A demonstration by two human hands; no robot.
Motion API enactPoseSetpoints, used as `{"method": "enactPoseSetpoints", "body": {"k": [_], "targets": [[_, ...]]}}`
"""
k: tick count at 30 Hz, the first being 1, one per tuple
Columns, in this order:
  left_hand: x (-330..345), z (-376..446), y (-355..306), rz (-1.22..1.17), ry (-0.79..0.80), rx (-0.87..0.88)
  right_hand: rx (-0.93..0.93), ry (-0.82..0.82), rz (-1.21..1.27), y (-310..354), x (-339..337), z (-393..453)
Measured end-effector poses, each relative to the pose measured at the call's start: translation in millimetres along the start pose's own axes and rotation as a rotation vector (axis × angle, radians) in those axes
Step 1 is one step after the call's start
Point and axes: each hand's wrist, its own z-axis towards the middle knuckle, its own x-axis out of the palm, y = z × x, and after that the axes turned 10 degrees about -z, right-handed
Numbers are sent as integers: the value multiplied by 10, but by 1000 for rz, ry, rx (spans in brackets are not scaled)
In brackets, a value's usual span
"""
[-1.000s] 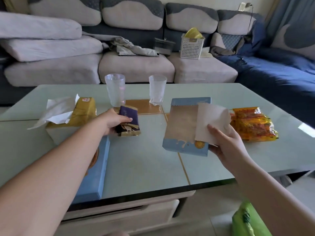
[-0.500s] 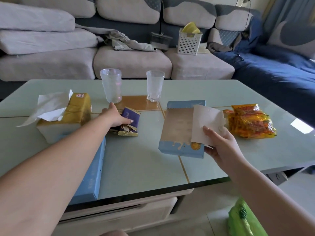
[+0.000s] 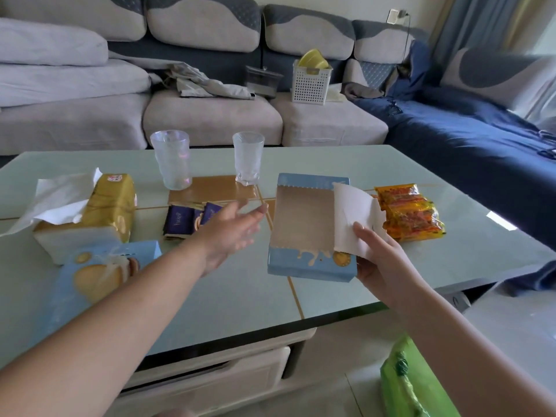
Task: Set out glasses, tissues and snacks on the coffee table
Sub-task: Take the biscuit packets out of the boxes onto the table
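My right hand (image 3: 379, 260) grips the near right corner of an opened light blue snack box (image 3: 304, 224) and holds its torn flap up, the box lifted just above the glass coffee table (image 3: 228, 296). My left hand (image 3: 231, 230) hovers open beside the box, holding nothing. Purple snack packets (image 3: 186, 219) lie on the table just behind my left hand. Two clear glasses (image 3: 172, 159) (image 3: 248, 158) stand at the back. A yellow tissue pack (image 3: 90, 212) with a tissue sticking out sits at the left. An orange snack bag (image 3: 409, 212) lies right of the box.
A second light blue biscuit box (image 3: 99, 272) lies near the front left under my left forearm. A grey and blue sofa (image 3: 210, 115) with a white basket (image 3: 311, 82) stands behind the table. A green bag (image 3: 412, 383) sits on the floor at the lower right.
My left hand has let go of the purple snack packets, which now lie on the table, and has moved right toward the open box with fingers spread. My right hand still holds the box.
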Motion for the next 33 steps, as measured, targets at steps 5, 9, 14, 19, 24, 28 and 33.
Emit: {"method": "enactPoseSetpoints", "body": {"k": [5,9,14,19,24,28,33], "targets": [[311,-174,281,-262,159,-176,22,-49,-54,67,-183,-169],[545,-230,423,-207,115,-150,-18,-157,-270,177,-405,-313],[885,-268,538,-168,73,-114,-52,155,-501,343,-633,-564],[1256,-356,610,-258,145,-120,-268,4,-970,209,-718,-693],[1508,-439,646,-342,185,-164,-431,-192,-1248,-91,-865,-739],[1596,-498,683,-256,145,-137,-509,-316,-1278,-300,-939,-788],[1667,-442,855,-88,38,94,-620,-484,-1087,-392,-961,-832]]}}
